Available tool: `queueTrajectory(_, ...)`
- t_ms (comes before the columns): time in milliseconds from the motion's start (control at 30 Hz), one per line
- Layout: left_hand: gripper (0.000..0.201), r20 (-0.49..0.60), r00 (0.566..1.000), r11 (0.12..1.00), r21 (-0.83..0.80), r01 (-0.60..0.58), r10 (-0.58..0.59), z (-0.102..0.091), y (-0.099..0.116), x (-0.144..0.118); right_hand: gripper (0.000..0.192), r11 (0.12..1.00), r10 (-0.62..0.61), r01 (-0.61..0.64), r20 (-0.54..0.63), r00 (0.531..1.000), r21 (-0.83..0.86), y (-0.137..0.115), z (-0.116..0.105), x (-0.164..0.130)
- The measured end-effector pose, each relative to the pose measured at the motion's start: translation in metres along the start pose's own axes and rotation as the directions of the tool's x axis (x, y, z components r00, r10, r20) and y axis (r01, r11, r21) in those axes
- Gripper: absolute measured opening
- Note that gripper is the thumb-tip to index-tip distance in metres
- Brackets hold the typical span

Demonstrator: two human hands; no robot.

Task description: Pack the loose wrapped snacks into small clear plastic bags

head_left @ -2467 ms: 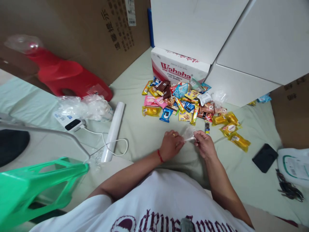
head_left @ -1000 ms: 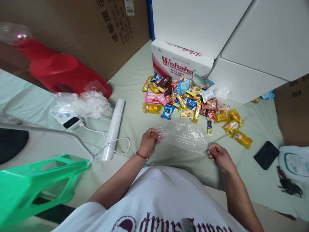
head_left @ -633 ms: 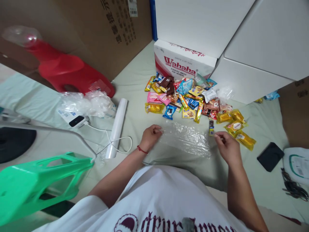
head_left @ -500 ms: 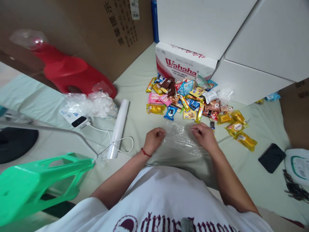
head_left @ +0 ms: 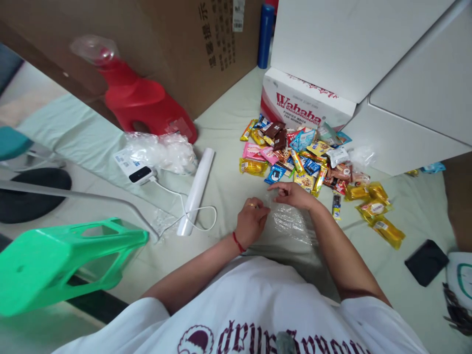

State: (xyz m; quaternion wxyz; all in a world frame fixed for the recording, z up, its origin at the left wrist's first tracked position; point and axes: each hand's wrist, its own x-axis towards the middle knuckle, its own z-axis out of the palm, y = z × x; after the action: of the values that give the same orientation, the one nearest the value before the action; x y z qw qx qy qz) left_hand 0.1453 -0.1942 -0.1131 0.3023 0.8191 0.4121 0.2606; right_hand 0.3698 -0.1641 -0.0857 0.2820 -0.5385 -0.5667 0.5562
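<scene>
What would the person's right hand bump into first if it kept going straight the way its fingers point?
The right hand points left and slightly forward, low over the clear plastic bag. Straight on, it would probably meet the blue cookie packet at the snack pile's near edge, though depth is hard to judge.

L hand (head_left: 251, 222) & R hand (head_left: 294, 193) both pinch the near-left edge of a clear plastic bag (head_left: 293, 223) lying flat on the pale green sheet (head_left: 228, 128). Snack pile (head_left: 309, 162) just beyond, in front of Wahaha box (head_left: 300, 105). White roll (head_left: 196, 191) to the left; green stool (head_left: 66, 260), red stool (head_left: 142, 103), black phone (head_left: 426, 255) further off.
</scene>
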Motion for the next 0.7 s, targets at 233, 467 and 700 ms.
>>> queueTrajectory(233,0.018,-0.076,0.992,0.952,-0.298,0.072,-0.099,-0.007,-0.004,-0.003,0.021,0.981,-0.144,0.135,-0.056,0.988,-0.137,-0.005,0.008,-0.009)
queueTrajectory(467,0.033,0.215,0.905,0.802,-0.420,0.425,-0.367,-0.006,-0.005,0.053,0.017,0.911,-0.291,0.263,-0.041,0.956,-0.319,0.000,0.029,-0.039)
queueTrajectory(700,0.031,0.296,0.904,0.825,-0.391,0.409,-0.308,0.011,-0.006,0.061,0.025,0.769,-0.383,0.244,-0.121,0.916,-0.590,0.014,0.046,-0.084)
